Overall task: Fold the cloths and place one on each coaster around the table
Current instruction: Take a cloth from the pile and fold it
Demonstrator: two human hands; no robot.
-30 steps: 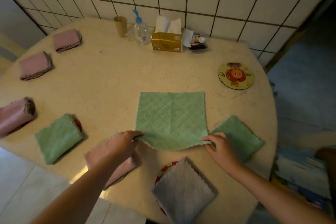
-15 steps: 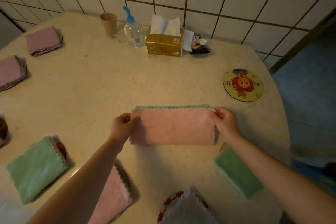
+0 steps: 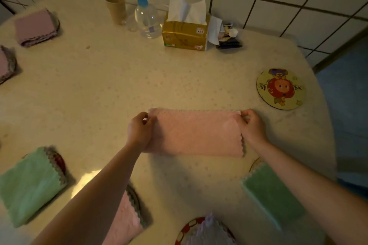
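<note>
A cloth (image 3: 196,132) folded in half, pink side up, lies flat in the middle of the table. My left hand (image 3: 140,129) pinches its far left corner and my right hand (image 3: 252,124) pinches its far right corner. A bare round coaster (image 3: 281,88) with a cartoon print sits at the right. Folded cloths rest on coasters around the rim: a green one (image 3: 29,185) at left, a pink one (image 3: 125,223) under my left forearm, a grey one (image 3: 207,234) at the bottom, a green one (image 3: 272,193) at right, and pink ones (image 3: 34,27) at far left.
Against the tiled wall stand a paper cup (image 3: 115,8), a clear bottle with a blue pump (image 3: 147,20), a gold tissue box (image 3: 186,30) and small items (image 3: 229,39). The table edge (image 3: 326,125) curves down the right side above a blue floor.
The green cloth lay open with my hands at its near edge. That edge was brought over to the far edge, so the pink underside now faces up and my hands sit at the far corners.
</note>
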